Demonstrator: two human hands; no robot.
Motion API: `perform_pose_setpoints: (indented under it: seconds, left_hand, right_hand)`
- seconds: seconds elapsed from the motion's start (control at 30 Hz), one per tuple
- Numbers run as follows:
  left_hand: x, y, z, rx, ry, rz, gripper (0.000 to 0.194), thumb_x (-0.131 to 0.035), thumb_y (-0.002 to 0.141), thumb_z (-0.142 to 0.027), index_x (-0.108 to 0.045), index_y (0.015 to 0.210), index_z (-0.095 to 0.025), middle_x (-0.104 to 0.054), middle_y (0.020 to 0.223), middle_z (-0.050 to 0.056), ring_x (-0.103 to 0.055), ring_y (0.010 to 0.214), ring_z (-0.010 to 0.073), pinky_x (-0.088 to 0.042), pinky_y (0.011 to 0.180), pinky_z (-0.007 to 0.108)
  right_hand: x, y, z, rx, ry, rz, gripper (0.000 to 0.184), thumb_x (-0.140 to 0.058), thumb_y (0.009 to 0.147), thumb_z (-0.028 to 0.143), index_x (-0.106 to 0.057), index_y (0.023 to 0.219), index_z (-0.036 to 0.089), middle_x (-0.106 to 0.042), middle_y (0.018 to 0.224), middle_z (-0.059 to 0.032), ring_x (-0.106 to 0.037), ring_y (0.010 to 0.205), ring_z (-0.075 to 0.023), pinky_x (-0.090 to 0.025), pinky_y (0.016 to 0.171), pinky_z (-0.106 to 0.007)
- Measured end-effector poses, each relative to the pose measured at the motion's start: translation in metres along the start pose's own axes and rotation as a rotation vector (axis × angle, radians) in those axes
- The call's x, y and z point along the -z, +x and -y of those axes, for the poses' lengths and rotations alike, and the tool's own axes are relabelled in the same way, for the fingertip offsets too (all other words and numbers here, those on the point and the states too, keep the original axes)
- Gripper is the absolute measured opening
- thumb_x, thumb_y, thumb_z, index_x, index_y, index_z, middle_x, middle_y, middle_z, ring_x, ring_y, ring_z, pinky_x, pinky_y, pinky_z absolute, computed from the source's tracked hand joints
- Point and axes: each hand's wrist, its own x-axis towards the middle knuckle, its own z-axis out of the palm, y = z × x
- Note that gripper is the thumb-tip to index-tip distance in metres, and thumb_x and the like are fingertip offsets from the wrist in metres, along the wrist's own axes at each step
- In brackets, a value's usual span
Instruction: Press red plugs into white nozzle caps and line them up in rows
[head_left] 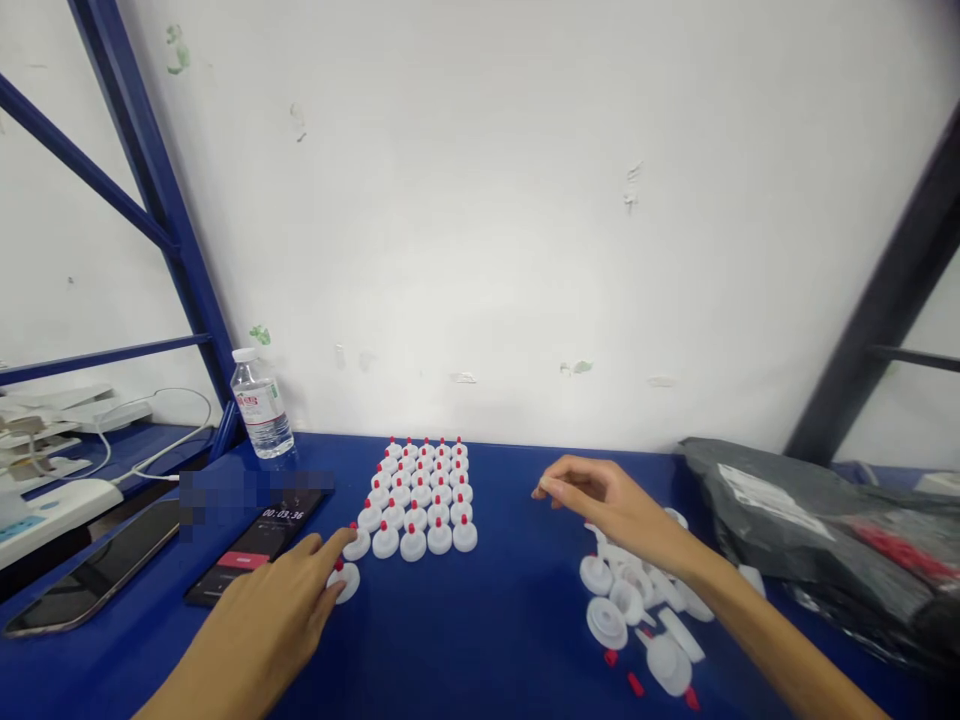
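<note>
left hand at a red-tipped cap, right hand above the table near loose parts

on the blue table (480,650), the left hand (281,600) reaches to one white cap with a red tip (347,584), which sits just in front of the left corner of a block of similar caps (412,543). its forefinger and thumb are a little apart, on two sides of the red tip; whether they press on it, i cannot tell. the block is made of close rows, five caps in the front row, all with the red tips upward.

the right hand (592,494) is to the right of this block, well apart from it. its fingers are curled and the thumb comes close to the forefinger; if something small is between them, i cannot tell. below its wrist is a loose pile of white parts (606,622), some flat and round, some longer, and near its front edge lie small red pieces (636,684).

right of the pile rests a dark plastic bag (757,505) with a white label. on the left side, a phone with a timer (281,515) lies beside the left hand, another phone (97,570) lies farther left, and a water bottle (262,415) stands near the wall (480,220).
</note>
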Motion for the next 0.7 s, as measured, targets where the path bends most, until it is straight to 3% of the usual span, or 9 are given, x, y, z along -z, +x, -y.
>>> perform_pose_setpoints:
  seconds: [0.07, 0.13, 0.23, 0.33, 0.47, 0.7]
  left_hand:
    - [0.005, -0.008, -0.016, 0.002, 0.009, 0.001, 0.046, -0.04, 0.096, -0.029, -0.053, 0.14, -0.023, -0.066, 0.123, 0.012, -0.069, 0.099, 0.0328, -0.053, 0.079, 0.043]
    - [0.008, -0.015, -0.042, -0.052, -0.078, -0.008, 0.044, -0.038, 0.098, -0.032, -0.054, 0.137, -0.025, -0.066, 0.124, 0.011, -0.07, 0.094, 0.0305, -0.053, 0.082, 0.042]
    - [0.011, -0.021, -0.092, -0.26, -0.266, 0.038, 0.036, -0.037, 0.097, -0.029, -0.062, 0.122, -0.03, -0.069, 0.113, 0.006, -0.071, 0.085, 0.025, -0.053, 0.08, 0.037]
    - [0.009, -0.016, -0.141, -0.455, -0.388, 0.093, 0.03, -0.041, 0.094, -0.026, -0.063, 0.114, -0.029, -0.068, 0.105, 0.006, -0.07, 0.083, 0.0255, -0.054, 0.074, 0.036]
    - [-0.003, 0.016, -0.181, -0.572, -0.502, -0.018, 0.028, -0.042, 0.092, -0.023, -0.065, 0.108, -0.028, -0.067, 0.1, 0.005, -0.068, 0.083, 0.0247, -0.052, 0.074, 0.037]
    - [-0.033, 0.084, -0.211, -0.503, -0.692, -0.056, 0.033, -0.045, 0.09, -0.019, -0.07, 0.111, -0.025, -0.069, 0.106, 0.007, -0.067, 0.095, 0.0242, -0.051, 0.084, 0.035]
  right_hand:
    - [0.005, 0.001, -0.004, 0.001, -0.073, -0.059, 0.032, -0.055, 0.094, 0.052, -0.07, 0.093, 0.023, -0.075, 0.091, -0.003, -0.069, 0.087, -0.0205, -0.051, 0.075, -0.029]
    - [0.011, 0.003, -0.012, -0.011, -0.211, -0.133, 0.034, -0.052, 0.095, 0.053, -0.07, 0.092, 0.023, -0.073, 0.077, -0.0017, -0.068, 0.073, -0.0198, -0.049, 0.066, -0.029]
    - [0.023, 0.005, -0.028, -0.022, -0.496, -0.209, 0.037, -0.047, 0.097, 0.051, -0.071, 0.089, 0.023, -0.07, 0.067, -0.0013, -0.064, 0.06, -0.0193, -0.045, 0.061, -0.03]
    - [0.035, 0.004, -0.039, -0.023, -0.638, -0.171, 0.033, -0.052, 0.094, 0.047, -0.073, 0.086, 0.023, -0.073, 0.072, -0.0032, -0.066, 0.067, -0.0214, -0.044, 0.066, -0.032]
    - [0.048, 0.001, -0.037, -0.028, -0.585, 0.014, 0.027, -0.064, 0.086, 0.048, -0.075, 0.08, 0.024, -0.075, 0.082, -0.0021, -0.066, 0.077, -0.0207, -0.045, 0.071, -0.03]
    - [0.056, -0.005, -0.037, -0.13, -0.599, 0.161, 0.024, -0.075, 0.073, 0.046, -0.076, 0.085, 0.025, -0.075, 0.086, 0.0003, -0.062, 0.072, -0.0185, -0.043, 0.062, -0.027]
